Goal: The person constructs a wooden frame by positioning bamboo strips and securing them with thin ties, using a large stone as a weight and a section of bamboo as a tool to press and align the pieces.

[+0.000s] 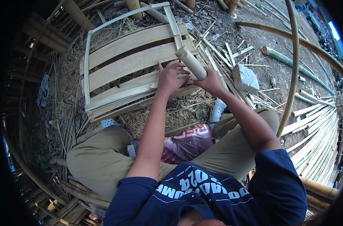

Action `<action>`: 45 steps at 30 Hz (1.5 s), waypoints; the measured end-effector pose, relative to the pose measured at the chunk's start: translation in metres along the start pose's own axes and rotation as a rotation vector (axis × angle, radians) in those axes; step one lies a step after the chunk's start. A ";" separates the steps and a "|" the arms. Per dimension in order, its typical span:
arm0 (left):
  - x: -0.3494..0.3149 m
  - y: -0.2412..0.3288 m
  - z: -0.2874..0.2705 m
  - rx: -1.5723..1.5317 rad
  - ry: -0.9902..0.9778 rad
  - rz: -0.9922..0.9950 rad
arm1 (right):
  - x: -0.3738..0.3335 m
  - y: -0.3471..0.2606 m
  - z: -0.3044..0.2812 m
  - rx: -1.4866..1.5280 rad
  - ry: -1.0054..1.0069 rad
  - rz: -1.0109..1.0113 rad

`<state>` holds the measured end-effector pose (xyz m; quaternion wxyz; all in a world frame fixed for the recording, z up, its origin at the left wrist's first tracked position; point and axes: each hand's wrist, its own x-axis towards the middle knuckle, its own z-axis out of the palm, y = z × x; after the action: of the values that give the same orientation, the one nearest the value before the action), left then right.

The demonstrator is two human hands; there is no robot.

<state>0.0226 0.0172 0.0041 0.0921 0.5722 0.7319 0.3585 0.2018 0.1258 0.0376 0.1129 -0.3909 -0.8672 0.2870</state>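
My right hand (pixel 211 81) is wrapped round a short, thick piece of bamboo (pixel 191 63), which tilts up and to the left. Close beside it, my left hand (pixel 172 78) rests at the near right corner of a crate-like bamboo frame (pixel 132 67). Its thumb and forefinger come together there, while the outer finger sticks out over the slats; whatever is between the fingertips is too small to make out. Wide pale slats with gaps form the frame's top, and thin strips stand up as a rim around it.
A pale stone block (pixel 245 78) lies right of the frame among split bamboo scraps. Further right are a green bamboo pole (pixel 280 58), a curved upright pole (pixel 294 75) and a stack of bamboo strips (pixel 318 132). A printed sack (pixel 186 145) lies between my legs, with straw beyond it.
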 end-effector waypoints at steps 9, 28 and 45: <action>0.000 -0.014 0.001 -0.144 -0.074 0.018 | 0.008 -0.004 -0.041 0.337 -0.002 0.185; -0.005 -0.005 -0.009 0.014 -0.100 0.071 | -0.009 -0.005 -0.021 0.181 -0.017 0.199; -0.007 -0.002 -0.003 0.055 -0.104 0.083 | -0.002 0.012 0.004 0.255 -0.039 0.141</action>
<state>0.0219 0.0098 0.0031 0.0992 0.6223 0.7112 0.3117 0.2087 0.1295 0.0275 0.1243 -0.4276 -0.7961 0.4098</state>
